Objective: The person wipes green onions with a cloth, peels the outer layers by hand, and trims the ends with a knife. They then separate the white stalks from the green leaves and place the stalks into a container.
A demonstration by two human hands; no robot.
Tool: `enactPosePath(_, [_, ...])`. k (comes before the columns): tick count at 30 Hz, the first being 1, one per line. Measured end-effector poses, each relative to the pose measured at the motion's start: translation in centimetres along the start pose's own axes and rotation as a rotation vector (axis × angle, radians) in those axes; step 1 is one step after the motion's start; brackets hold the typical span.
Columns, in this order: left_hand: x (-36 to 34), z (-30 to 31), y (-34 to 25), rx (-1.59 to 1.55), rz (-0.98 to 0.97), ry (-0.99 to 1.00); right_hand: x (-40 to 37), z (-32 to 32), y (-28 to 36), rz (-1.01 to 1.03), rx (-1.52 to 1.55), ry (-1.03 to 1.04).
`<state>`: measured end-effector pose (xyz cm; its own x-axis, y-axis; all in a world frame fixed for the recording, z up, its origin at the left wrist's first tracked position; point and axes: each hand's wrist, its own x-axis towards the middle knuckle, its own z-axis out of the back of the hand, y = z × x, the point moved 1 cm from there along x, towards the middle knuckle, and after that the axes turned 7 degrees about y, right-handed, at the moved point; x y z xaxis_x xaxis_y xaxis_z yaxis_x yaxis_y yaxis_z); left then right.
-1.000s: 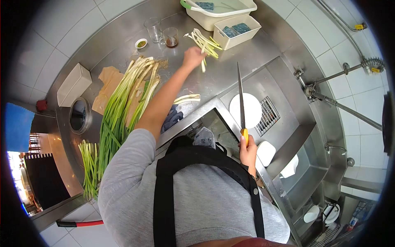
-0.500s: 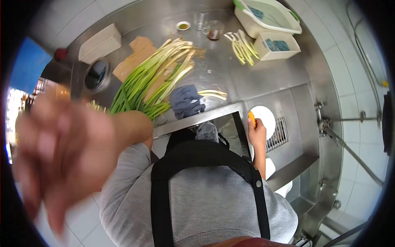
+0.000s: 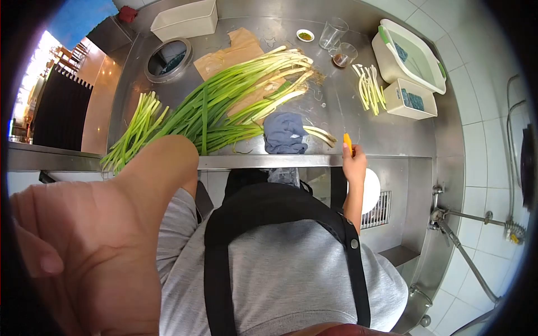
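My left hand (image 3: 89,246) is raised close to the camera, palm showing and holding nothing. Its fingers are partly cut off by the dark left border. My right hand (image 3: 354,163) is closed around a small orange-handled tool (image 3: 348,141) at the counter's front edge; its working end is too thin to make out. A large pile of green onions (image 3: 224,101) lies across the counter, roots to the right, partly on brown paper (image 3: 238,47). A crumpled grey-blue cloth (image 3: 284,134) covers part of a few stalks. Trimmed white stalks (image 3: 368,88) lie further right.
A bunch of green stalks (image 3: 140,120) hangs over the left front edge. Behind stand a round metal-rimmed container (image 3: 168,60), a beige bin (image 3: 185,21), a small sauce dish (image 3: 305,36), glasses (image 3: 334,33) and white tubs (image 3: 412,103). A sink with a drain grate (image 3: 382,210) lies right.
The view has turned and shifted, showing more of the counter's left side. My left hand, blurred before, now shows its palm nearer the camera. My right hand still holds the orange-handled tool, now at the counter edge.
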<state>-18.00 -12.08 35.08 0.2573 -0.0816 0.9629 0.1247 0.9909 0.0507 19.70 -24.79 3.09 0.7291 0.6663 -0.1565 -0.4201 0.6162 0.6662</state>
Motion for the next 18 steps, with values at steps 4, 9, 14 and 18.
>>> enactPosePath(4, [-0.7, -1.4, 1.2, -0.030, -0.044, -0.106, -0.4, -0.4, -0.5, -0.026, 0.022, 0.006])
enactPosePath(9, [-3.8, -10.0, 4.4, -0.110, 0.049, -0.328, -2.2, -0.1, -2.0, -0.091, 0.037, -0.068])
enactPosePath(14, [-19.7, -28.8, 10.2, -0.382, 0.642, 0.632, -4.1, 0.7, -3.2, -0.140, 0.009, -0.167])
enactPosePath(18, [-28.3, -31.1, 8.9, 0.060, 0.756, 1.490, -4.4, 2.4, -2.8, -0.141, -0.070, -0.213])
